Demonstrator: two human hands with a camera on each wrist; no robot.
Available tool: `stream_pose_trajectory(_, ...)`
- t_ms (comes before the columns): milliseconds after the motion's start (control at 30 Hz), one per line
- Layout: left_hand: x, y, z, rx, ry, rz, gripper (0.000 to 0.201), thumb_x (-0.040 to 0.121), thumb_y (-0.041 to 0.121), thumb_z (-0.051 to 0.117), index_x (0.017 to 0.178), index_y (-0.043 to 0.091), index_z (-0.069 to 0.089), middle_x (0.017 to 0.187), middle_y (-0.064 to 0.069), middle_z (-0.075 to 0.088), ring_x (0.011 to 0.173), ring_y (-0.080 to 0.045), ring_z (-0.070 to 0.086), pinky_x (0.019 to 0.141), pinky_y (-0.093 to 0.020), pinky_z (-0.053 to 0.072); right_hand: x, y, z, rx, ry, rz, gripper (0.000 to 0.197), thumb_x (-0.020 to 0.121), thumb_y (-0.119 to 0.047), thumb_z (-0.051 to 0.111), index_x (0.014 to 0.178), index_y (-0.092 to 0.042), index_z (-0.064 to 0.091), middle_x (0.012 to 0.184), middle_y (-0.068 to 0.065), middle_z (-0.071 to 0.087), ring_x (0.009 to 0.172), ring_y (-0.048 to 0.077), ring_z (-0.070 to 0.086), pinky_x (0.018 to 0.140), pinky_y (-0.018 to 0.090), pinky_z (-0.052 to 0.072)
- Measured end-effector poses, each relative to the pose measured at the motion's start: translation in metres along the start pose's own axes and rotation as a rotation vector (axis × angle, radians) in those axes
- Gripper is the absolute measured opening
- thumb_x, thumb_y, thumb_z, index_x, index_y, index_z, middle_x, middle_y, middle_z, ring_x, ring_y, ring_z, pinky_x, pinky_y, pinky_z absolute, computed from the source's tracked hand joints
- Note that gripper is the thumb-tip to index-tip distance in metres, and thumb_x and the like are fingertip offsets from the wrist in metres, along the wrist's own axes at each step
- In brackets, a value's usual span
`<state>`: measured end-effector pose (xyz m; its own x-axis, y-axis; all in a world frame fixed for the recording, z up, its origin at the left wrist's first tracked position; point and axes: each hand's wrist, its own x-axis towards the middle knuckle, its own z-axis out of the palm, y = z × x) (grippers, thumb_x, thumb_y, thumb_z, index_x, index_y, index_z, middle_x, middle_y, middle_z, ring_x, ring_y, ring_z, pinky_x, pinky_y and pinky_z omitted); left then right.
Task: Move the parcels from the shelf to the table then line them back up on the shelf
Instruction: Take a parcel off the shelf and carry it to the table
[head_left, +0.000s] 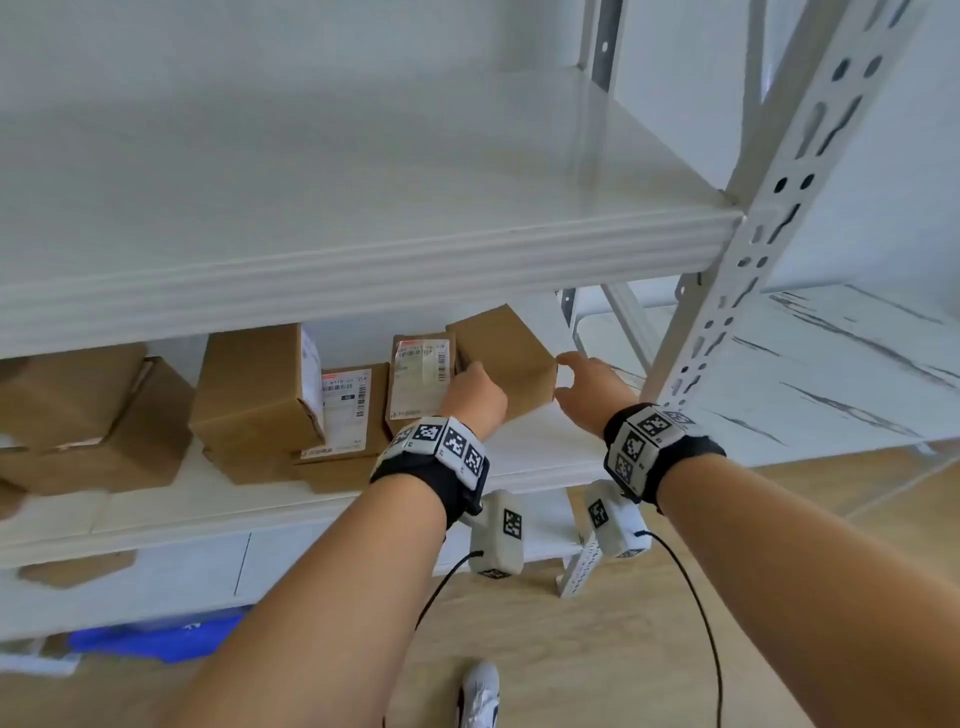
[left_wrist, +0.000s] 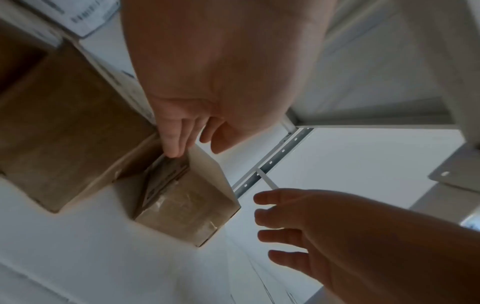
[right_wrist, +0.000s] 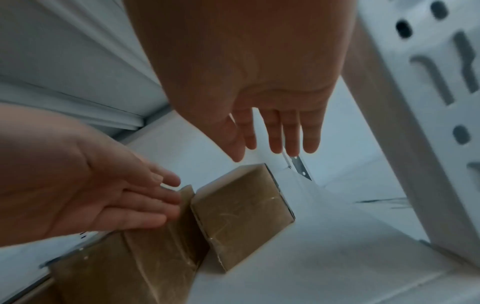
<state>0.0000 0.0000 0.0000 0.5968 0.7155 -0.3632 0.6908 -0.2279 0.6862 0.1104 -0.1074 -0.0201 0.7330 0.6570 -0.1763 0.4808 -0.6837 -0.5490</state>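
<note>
Several brown cardboard parcels stand on the middle shelf (head_left: 545, 447). The rightmost parcel (head_left: 506, 358) is plain brown and turned at an angle. My left hand (head_left: 467, 379) reaches into the gap on its left, straight fingers (left_wrist: 171, 144) touching that side. My right hand (head_left: 574, 366) hovers by the parcel's right corner, fingers (right_wrist: 275, 135) straight and spread, a little apart from the cardboard (right_wrist: 244, 209). Neither hand grips anything. In the left wrist view the parcel (left_wrist: 187, 205) sits between both hands.
A labelled parcel (head_left: 422, 379) stands just left of my left hand, then another labelled one (head_left: 345, 410) and larger brown boxes (head_left: 254, 395). The upper shelf's edge (head_left: 363, 260) hangs overhead. A perforated upright (head_left: 753, 260) stands at the right, with a white marbled surface (head_left: 831, 374) beyond.
</note>
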Motion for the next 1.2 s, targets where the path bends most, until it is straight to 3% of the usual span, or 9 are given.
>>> stream_pose_trajectory(100,0.017,-0.005,0.007,-0.091,0.016,-0.039,0.036,0.099,-0.001,0.036,0.132,-0.004,0.046,0.131,-0.02,0.055,0.121,-0.035,0.053,0.092,-0.033,0.043,0.015,-0.001,0.002,0.028,-0.045,0.074,0.059,0.093,-0.009,0.042,0.149,-0.022,0.03,0.15,0.007,0.037,0.132,0.026,0.043,0.098,0.036,0.041)
stream_pose_trajectory(233,0.031,-0.017,0.022,0.47,-0.016,0.126,0.033,0.1,-0.005,0.031,0.122,-0.001,0.055,0.128,-0.016,0.058,0.12,-0.032,0.055,0.103,-0.037,0.04,0.029,-0.004,0.004,0.057,-0.093,0.082,0.06,0.092,-0.007,0.039,0.149,-0.023,0.03,0.15,0.005,0.04,0.133,0.026,0.042,0.105,0.037,0.038)
stream_pose_trajectory(300,0.035,-0.016,0.023,0.298,-0.001,0.061,0.032,0.101,-0.004,0.031,0.124,-0.003,0.052,0.129,-0.017,0.056,0.12,-0.033,0.054,0.101,-0.037,0.04,0.03,-0.003,0.007,0.065,-0.097,0.069,0.056,0.09,-0.008,0.039,0.144,-0.023,0.038,0.141,0.004,0.049,0.122,0.026,0.05,0.1,0.039,0.043)
stream_pose_trajectory(400,0.025,-0.012,0.025,-0.35,-0.003,-0.144,0.029,0.102,0.009,0.033,0.124,-0.005,0.047,0.124,-0.023,0.054,0.11,-0.034,0.054,0.085,-0.035,0.04,0.026,0.002,0.01,0.157,-0.042,0.112,0.049,0.09,-0.013,0.042,0.139,-0.02,0.044,0.131,0.002,0.055,0.109,0.023,0.055,0.091,0.036,0.047)
stream_pose_trajectory(533,0.005,-0.012,0.027,-0.317,0.021,-0.003,0.024,0.104,0.029,0.033,0.112,0.009,0.044,0.09,-0.005,0.051,0.076,-0.019,0.049,0.061,-0.029,0.036,0.012,0.01,0.012,0.171,-0.008,0.131,0.038,0.096,-0.019,0.042,0.134,-0.014,0.044,0.116,0.006,0.058,0.094,0.024,0.056,0.074,0.031,0.042)
stream_pose_trajectory(600,-0.003,-0.011,0.027,-0.322,0.067,0.064,0.02,0.104,0.029,0.033,0.104,0.011,0.042,0.085,-0.003,0.048,0.075,-0.018,0.048,0.054,-0.026,0.032,0.002,0.013,0.014,0.185,-0.004,0.134,0.038,0.097,-0.02,0.039,0.135,-0.016,0.043,0.114,0.011,0.06,0.095,0.029,0.059,0.075,0.034,0.046)
stream_pose_trajectory(833,-0.023,-0.029,0.022,-0.147,0.121,0.197,0.018,0.101,0.019,0.044,0.116,0.014,0.053,0.121,-0.004,0.057,0.1,-0.018,0.053,0.08,-0.028,0.04,-0.04,0.023,0.018,0.176,-0.095,0.17,0.023,0.097,-0.027,0.041,0.114,-0.013,0.046,0.094,0.014,0.067,0.086,0.029,0.063,0.066,0.034,0.048)
stream_pose_trajectory(1033,-0.054,-0.037,0.036,-0.216,0.072,0.163,0.068,0.082,0.024,0.075,0.138,0.015,0.038,0.131,-0.001,0.053,0.118,-0.019,0.054,0.099,-0.035,0.048,-0.066,0.026,0.02,0.043,-0.187,0.119,0.036,0.1,-0.027,0.042,0.13,-0.011,0.052,0.127,0.011,0.059,0.106,0.027,0.057,0.083,0.031,0.043)
stream_pose_trajectory(1200,-0.07,-0.046,0.047,-0.226,0.045,0.107,0.053,0.087,0.022,0.07,0.132,0.012,0.045,0.128,-0.001,0.061,0.116,-0.02,0.06,0.087,-0.027,0.047,-0.085,0.019,0.021,0.056,-0.209,0.07,0.044,0.097,-0.01,0.036,0.14,-0.014,0.046,0.129,0.012,0.059,0.106,0.028,0.06,0.084,0.033,0.05)
